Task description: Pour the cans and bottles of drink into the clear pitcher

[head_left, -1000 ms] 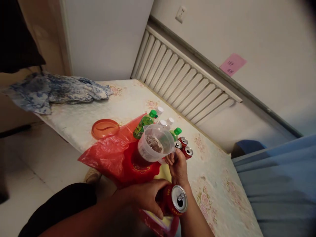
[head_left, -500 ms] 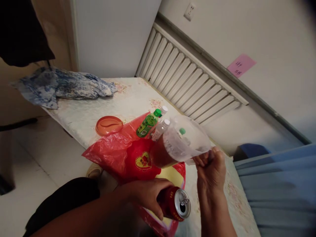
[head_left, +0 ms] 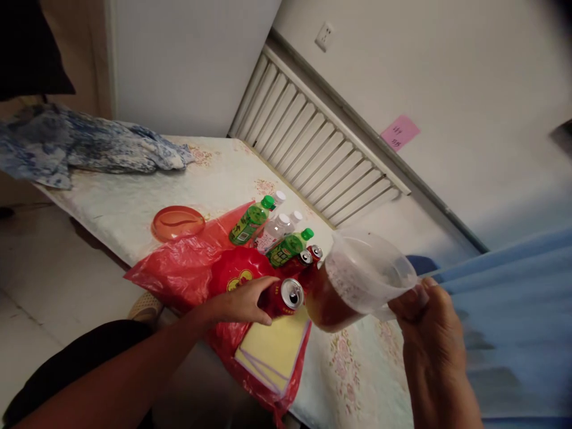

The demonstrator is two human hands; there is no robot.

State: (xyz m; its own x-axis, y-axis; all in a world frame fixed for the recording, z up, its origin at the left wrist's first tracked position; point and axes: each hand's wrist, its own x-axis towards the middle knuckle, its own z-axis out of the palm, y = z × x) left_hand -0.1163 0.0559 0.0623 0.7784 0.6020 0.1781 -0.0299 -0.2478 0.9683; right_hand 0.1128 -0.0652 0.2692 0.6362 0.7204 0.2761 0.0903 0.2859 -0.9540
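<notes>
My left hand [head_left: 243, 301] is wrapped round a dark red drink can [head_left: 283, 298] with an opened top, held above the red plastic bag. My right hand [head_left: 431, 316] grips the handle of a clear plastic measuring jug [head_left: 353, 280], tilted a little. Brown liquid with foam fills its lower part. Beside the can lies a red scalloped plate [head_left: 226, 268] with a yellow heart print. Yellow cloths or papers [head_left: 272, 345] rest on the red bag [head_left: 174, 271] in front of the jug. Two more open red cans [head_left: 313, 255] stand behind, close to the jug.
Two green-capped drink bottles [head_left: 249, 221] and several white-capped bottles [head_left: 270, 233] stand behind the plate. An orange oval dish [head_left: 179, 221] sits on the flowered tablecloth [head_left: 357, 363]. Blue-white fabric [head_left: 116, 146] lies at the far left. A radiator [head_left: 308, 131] and blue curtain [head_left: 518, 310] border the table.
My left hand has carried the can away from me, towards the bottles. The jug has moved right with my right hand, uncovering the second green bottle and the cans. The view has shifted.
</notes>
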